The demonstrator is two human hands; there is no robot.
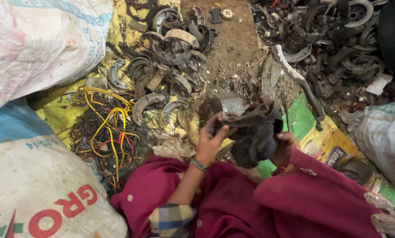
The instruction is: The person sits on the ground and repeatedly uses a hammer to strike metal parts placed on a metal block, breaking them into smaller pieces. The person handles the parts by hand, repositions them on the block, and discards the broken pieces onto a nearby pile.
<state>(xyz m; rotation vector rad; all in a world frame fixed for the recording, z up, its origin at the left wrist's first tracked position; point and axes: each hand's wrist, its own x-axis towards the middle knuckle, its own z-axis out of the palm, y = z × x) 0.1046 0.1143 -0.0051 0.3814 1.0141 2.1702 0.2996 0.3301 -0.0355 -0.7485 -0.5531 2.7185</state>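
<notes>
Scrap-strewn ground surrounds a dark, grimy metal part point(250, 128), gripped by left hand point(210, 139) and right hand point(285, 143); sorting is judged underway, with a pile choice needed beside it.

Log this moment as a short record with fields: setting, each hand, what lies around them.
setting: person seated on the ground among scrap, maroon garment over the lap
left hand: grips the near side of a dark, grimy metal part, green bangle at the wrist
right hand: holds the same part from the far side, mostly hidden behind it
left of hands: tangle of wires, yellow, red and dark
ahead: heap of curved brake shoes
upper right: second pile of dark scrap metal
edges: white woven sacks
</notes>
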